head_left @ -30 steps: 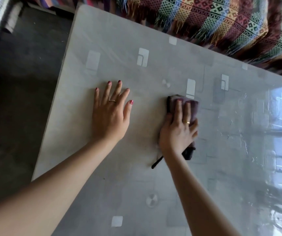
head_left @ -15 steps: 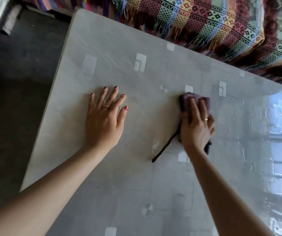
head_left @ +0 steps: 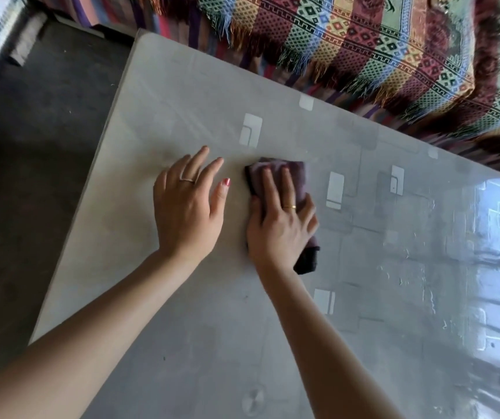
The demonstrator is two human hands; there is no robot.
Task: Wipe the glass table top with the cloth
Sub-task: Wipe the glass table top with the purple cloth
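A grey glass table top (head_left: 182,101) with pale square marks fills most of the head view. My right hand (head_left: 279,222) lies flat on a dark purple cloth (head_left: 282,173) and presses it onto the glass near the table's middle. The cloth's dark end (head_left: 307,261) sticks out under my wrist. My left hand (head_left: 188,204) rests flat on the glass just left of the cloth, fingers spread, holding nothing.
A striped, patterned blanket with fringe (head_left: 363,49) hangs along the table's far edge. Dark floor (head_left: 31,146) lies past the table's left edge. Window glare (head_left: 499,252) and wet streaks cover the glass on the right.
My right hand has slid the cloth leftwards, close beside my left hand. The cloth's dangling string is no longer visible. The view has shifted slightly.
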